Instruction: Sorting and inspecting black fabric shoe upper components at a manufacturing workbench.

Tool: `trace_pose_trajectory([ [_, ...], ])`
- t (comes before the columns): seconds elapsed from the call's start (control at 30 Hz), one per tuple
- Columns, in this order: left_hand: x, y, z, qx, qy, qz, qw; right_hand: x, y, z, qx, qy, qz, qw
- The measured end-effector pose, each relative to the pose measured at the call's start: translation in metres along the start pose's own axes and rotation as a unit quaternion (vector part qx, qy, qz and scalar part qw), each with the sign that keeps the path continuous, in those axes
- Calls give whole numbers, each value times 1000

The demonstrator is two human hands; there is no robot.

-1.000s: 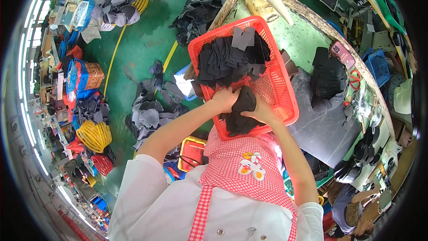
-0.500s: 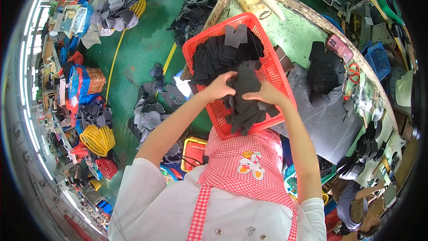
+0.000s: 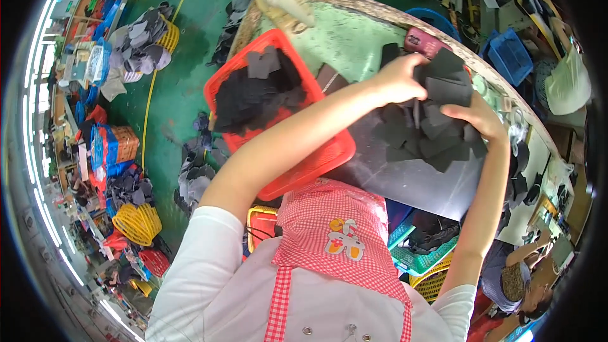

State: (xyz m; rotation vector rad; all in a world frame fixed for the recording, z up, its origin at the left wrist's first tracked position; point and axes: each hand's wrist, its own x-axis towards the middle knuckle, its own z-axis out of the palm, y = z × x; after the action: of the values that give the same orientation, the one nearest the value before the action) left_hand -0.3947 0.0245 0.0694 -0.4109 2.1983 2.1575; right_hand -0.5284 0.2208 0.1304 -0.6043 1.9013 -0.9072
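Note:
Over the right part of the worktable, my left hand and my right hand grip a loose bundle of black cut pieces from opposite sides. Both thumbs press inward on it, and several flat pieces fan out below the hands. Under my left forearm stands the red plastic basket, partly covered by the arm. More black cut pieces are heaped in its far part, with a couple of grey ones on top. A dark grey slab lies beneath the bundle.
A pink phone lies just beyond my hands. At the table's far left corner stands a cream horn-shaped thing. Dark scraps lie on the green floor at left. A teal basket sits low by the table's near edge.
Both hands have carried the bundle of black cut pieces out of the red basket and rightward over the table. The view has shifted, and the basket now appears farther left.

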Motion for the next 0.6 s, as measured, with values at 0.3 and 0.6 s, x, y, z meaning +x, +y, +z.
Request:
trace_pose_trajectory([
  [0.3, 139, -59, 173, 113, -57, 43, 991, -15, 191, -127, 115, 90, 105, 984],
  [0.6, -4, -46, -8, -39, 239, 103, 965, -20, 341, -132, -9, 480, -37, 877],
])
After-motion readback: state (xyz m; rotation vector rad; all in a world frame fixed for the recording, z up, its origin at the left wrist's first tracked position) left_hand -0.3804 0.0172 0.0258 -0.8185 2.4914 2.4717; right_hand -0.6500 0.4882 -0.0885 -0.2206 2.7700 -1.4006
